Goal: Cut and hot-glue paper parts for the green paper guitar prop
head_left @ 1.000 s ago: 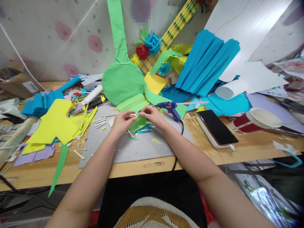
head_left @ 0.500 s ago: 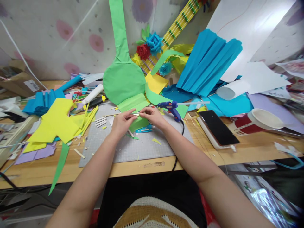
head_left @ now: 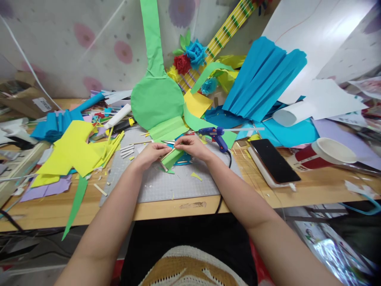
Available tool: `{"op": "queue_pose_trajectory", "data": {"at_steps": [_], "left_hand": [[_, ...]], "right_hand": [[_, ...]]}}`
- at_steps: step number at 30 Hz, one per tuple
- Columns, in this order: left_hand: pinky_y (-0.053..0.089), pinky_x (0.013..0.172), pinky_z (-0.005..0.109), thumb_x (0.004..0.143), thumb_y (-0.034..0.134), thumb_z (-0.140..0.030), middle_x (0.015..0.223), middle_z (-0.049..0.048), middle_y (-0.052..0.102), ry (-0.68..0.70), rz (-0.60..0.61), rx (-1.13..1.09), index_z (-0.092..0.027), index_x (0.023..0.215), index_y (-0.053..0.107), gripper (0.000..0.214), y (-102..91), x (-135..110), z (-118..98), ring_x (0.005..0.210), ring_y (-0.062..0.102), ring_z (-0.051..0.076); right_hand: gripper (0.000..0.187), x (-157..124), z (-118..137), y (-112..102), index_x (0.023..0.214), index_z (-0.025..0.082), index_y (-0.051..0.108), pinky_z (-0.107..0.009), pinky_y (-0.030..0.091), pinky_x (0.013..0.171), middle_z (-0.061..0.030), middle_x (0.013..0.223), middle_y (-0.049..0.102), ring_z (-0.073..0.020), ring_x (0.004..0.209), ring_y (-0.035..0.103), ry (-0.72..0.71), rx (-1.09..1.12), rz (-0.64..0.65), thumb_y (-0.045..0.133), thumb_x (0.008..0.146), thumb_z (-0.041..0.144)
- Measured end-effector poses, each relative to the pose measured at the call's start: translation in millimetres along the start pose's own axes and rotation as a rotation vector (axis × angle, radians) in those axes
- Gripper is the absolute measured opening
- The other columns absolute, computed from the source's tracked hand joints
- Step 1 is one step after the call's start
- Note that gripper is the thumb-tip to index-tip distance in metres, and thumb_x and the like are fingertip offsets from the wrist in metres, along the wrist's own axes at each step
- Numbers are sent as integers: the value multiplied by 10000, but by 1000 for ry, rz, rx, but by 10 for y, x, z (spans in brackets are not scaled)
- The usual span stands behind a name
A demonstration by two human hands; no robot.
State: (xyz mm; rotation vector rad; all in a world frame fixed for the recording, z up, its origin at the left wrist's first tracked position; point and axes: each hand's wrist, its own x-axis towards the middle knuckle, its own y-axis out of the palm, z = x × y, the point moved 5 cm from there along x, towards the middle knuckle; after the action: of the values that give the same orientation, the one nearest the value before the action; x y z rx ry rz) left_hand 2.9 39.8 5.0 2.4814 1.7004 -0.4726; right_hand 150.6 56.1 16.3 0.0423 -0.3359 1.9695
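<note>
My left hand (head_left: 151,155) is closed, its thumb and fingers pinching one end of a thin pale stick (head_left: 168,154). The stick lies along the edge of a small green paper piece (head_left: 172,159). My right hand (head_left: 193,147) is closed at the upper right of the same piece, fingertips on the stick's other end and the paper. A pointed metal tip (head_left: 168,142) shows just behind the fingers; what it belongs to is hidden. Something blue (head_left: 183,159) lies under the paper. Behind my hands stands a round green paper shape (head_left: 157,97) with a long neck.
A blue glue gun (head_left: 216,135) lies right of my hands on the grey cutting mat (head_left: 178,186), its cable trailing forward. Short white sticks (head_left: 127,151) lie to the left. A phone (head_left: 275,159) and a paper cup (head_left: 324,153) stand right; yellow paper (head_left: 71,147) lies left.
The green paper piece is now tilted up between my hands, with the stick along its edge. My left hand has moved slightly lower and the metal tip shows more.
</note>
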Motion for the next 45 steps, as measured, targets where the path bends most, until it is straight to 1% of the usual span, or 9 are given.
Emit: {"op": "queue_pose_trajectory", "data": {"at_steps": [6,11,17,22,25,29,34,40,45], "left_hand": [[349,466,203,589,696,-433,543,-29,525,-48,127,-8,-138,678,630,314,17,-10,27,465,440,67],[300,434,202,622,651,-479,512,-33,475,-13,191,38,-143,678,584,346,53,-36,-6,430,388,63],[273,462,219,714,536,-456,542,-28,461,256,50,347,-157,673,579,305,55,11,-97,475,360,81],[298,509,232,773,459,-405,614,-3,529,411,-83,639,-161,706,592,286,83,20,-139,539,411,107],[325,547,240,790,446,-381,666,15,557,461,-123,708,-163,734,601,273,88,6,-164,591,448,123],[349,553,239,775,471,-397,683,12,582,399,-45,608,-160,782,625,282,73,36,-126,593,467,123],[392,593,230,726,526,-350,745,8,607,373,68,432,-156,843,636,252,67,44,-101,639,509,121],[393,557,231,701,549,-317,693,10,579,361,63,474,-152,831,626,224,64,36,-78,610,501,121],[406,559,224,646,624,-361,702,10,594,269,108,257,-139,811,631,278,82,35,-82,603,514,111]], "right_hand": [[153,-1,44,24,706,141,626,-248,391,663,-4,715,616,-117,695,530,-38,-39,-16,621,662,287],[182,0,20,49,730,142,596,-235,376,631,7,705,583,-101,663,502,-20,-9,-2,612,668,312],[470,-30,-43,3,1105,207,426,-202,280,496,78,607,454,-68,517,375,77,29,-45,591,711,404],[340,-23,-67,-22,952,202,482,-209,218,475,93,541,313,-68,492,290,66,-182,-144,617,691,374],[272,-12,-87,-7,896,198,477,-212,210,470,91,535,300,-71,487,280,60,-180,-156,593,705,354],[263,-3,-93,-25,865,199,461,-212,200,463,95,529,276,-72,478,268,57,-119,-167,602,689,334],[271,-1,-87,-84,848,203,450,-207,230,490,87,564,334,-70,498,304,56,-70,-201,611,680,341],[247,-8,-44,-56,848,192,458,-216,250,518,72,609,347,-77,542,321,13,-89,-168,602,692,318],[249,-2,-26,-68,828,190,448,-220,273,544,51,681,401,-83,589,341,-10,-49,-157,608,681,313]]}}
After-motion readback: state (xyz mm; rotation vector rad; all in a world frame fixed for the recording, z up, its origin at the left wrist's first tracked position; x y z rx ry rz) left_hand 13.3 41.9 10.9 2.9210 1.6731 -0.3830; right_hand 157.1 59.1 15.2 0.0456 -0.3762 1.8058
